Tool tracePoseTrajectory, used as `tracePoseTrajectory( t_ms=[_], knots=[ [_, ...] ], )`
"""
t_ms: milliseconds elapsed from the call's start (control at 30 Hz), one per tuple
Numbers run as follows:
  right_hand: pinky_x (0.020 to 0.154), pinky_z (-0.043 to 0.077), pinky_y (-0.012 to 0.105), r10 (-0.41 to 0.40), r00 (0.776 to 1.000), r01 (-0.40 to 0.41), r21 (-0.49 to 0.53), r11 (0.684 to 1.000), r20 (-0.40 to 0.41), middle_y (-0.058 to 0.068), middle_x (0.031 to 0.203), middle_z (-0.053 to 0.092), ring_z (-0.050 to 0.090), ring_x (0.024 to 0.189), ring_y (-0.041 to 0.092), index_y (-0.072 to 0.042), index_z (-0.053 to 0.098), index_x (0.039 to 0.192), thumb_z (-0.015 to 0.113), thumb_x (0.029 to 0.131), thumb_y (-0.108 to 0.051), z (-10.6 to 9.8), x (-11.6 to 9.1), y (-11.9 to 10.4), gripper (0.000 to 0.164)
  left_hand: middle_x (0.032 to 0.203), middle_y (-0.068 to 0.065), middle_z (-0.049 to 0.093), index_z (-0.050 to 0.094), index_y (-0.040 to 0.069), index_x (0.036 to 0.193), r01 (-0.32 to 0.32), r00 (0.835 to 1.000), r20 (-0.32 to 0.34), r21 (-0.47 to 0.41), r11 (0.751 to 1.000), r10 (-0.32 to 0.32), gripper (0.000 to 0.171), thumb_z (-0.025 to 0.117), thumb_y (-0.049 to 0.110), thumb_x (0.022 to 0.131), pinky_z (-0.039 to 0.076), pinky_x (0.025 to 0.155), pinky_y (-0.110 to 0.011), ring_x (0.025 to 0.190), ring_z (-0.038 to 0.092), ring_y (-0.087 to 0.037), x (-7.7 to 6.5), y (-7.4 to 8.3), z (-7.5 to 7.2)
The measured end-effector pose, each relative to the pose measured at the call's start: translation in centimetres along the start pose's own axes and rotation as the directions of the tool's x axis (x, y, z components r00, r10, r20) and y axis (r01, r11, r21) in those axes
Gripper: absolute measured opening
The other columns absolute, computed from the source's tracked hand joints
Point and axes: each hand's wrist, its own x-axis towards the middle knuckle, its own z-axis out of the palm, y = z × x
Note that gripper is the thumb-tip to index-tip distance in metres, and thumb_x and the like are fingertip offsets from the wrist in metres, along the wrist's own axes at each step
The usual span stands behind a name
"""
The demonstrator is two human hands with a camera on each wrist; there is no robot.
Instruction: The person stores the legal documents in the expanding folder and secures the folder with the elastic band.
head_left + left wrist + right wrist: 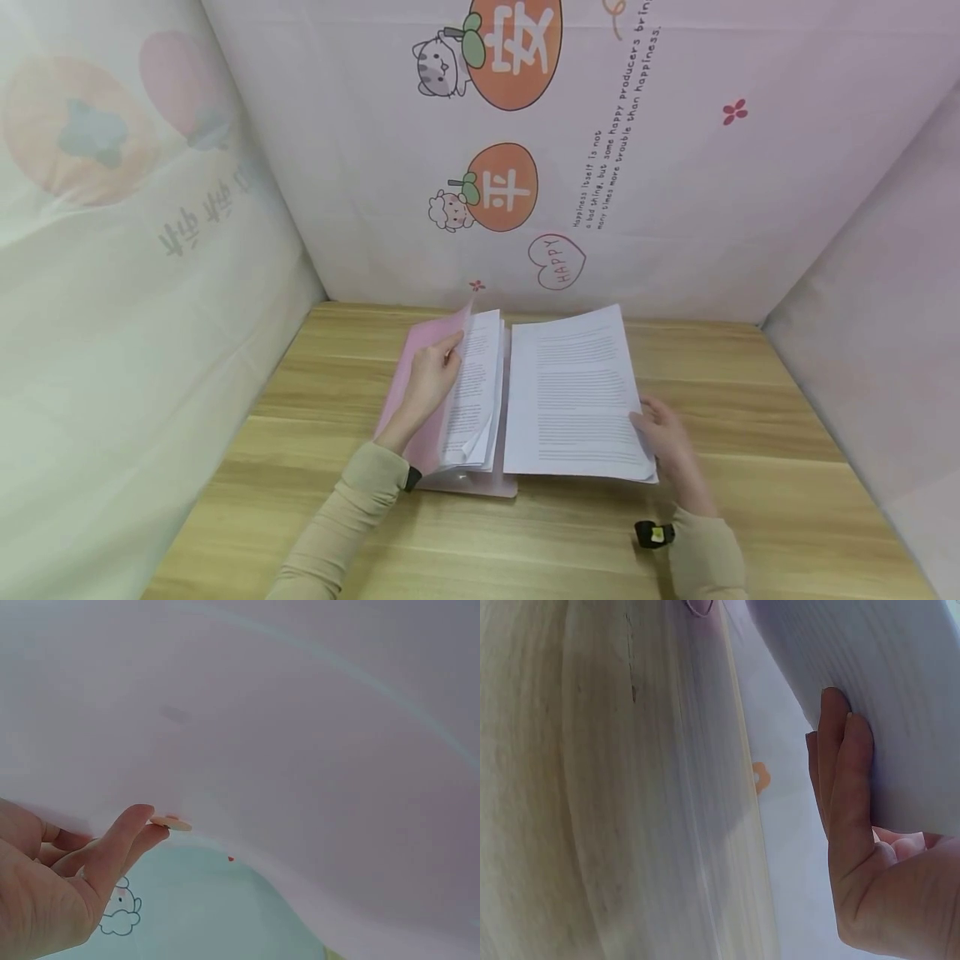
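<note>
A pink plastic folder (407,358) lies on the table, its front cover raised. My left hand (431,375) pinches the cover's free edge between thumb and fingers. Inside the folder sit printed sheets (472,392), their lower corners slightly curled. To the right, my right hand (663,437) grips a stack of printed papers (573,392) by its right edge, tilted up off the table. In the left wrist view, the translucent cover (315,765) fills most of the picture above the hand. Fingers lie along the outer face of the papers (907,727) in the right wrist view.
The wood-grain table (465,550) meets a printed cloth wall (660,275) at the back. White cloth walls stand at the left (247,325) and right (885,333). A black wrist device (654,534) with a yellow mark sits by the right wrist.
</note>
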Motion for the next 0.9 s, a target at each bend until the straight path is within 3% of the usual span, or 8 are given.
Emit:
tracePoseTrajectory(
  t_ms=[300,633,900],
  knots=[
    [0.074,0.051,0.025,0.004,1.000,-0.004,-0.011,1.000,0.003,0.031,0.136,0.054,0.063,0.089,0.009,0.000,0.031,0.152,0.041,0.104,-0.020,0.5,0.0,-0.2,0.053,0.062,-0.007,0.052,0.065,-0.002,0.126,0.002,1.000,-0.007,-0.004,1.000,-0.002,0.043,0.053,-0.005,0.085,0.024,0.046,-0.017,0.048,0.027,-0.003,0.0,0.0,0.0],
    [0.074,0.050,0.026,0.013,1.000,-0.013,-0.034,0.999,-0.003,0.031,0.141,0.048,0.064,0.100,0.020,0.000,0.028,0.154,0.040,0.105,-0.023,0.4,0.0,-0.7,0.055,0.060,-0.004,0.048,0.065,-0.003,0.126,0.006,1.000,-0.003,-0.002,1.000,-0.006,0.043,0.053,-0.005,0.085,0.023,0.046,-0.017,0.047,0.026,-0.003,0.0,-0.1,0.1],
    [0.073,0.051,0.026,0.010,1.000,-0.010,-0.015,1.000,-0.006,0.033,0.139,0.050,0.064,0.093,0.016,0.002,0.030,0.152,0.042,0.104,-0.020,0.7,0.1,-1.3,0.055,0.059,-0.003,0.046,0.065,-0.002,0.126,0.016,1.000,0.001,0.002,1.000,-0.016,0.043,0.053,-0.004,0.085,0.023,0.047,-0.017,0.048,0.026,-0.002,0.0,-0.3,0.2]
  ],
)
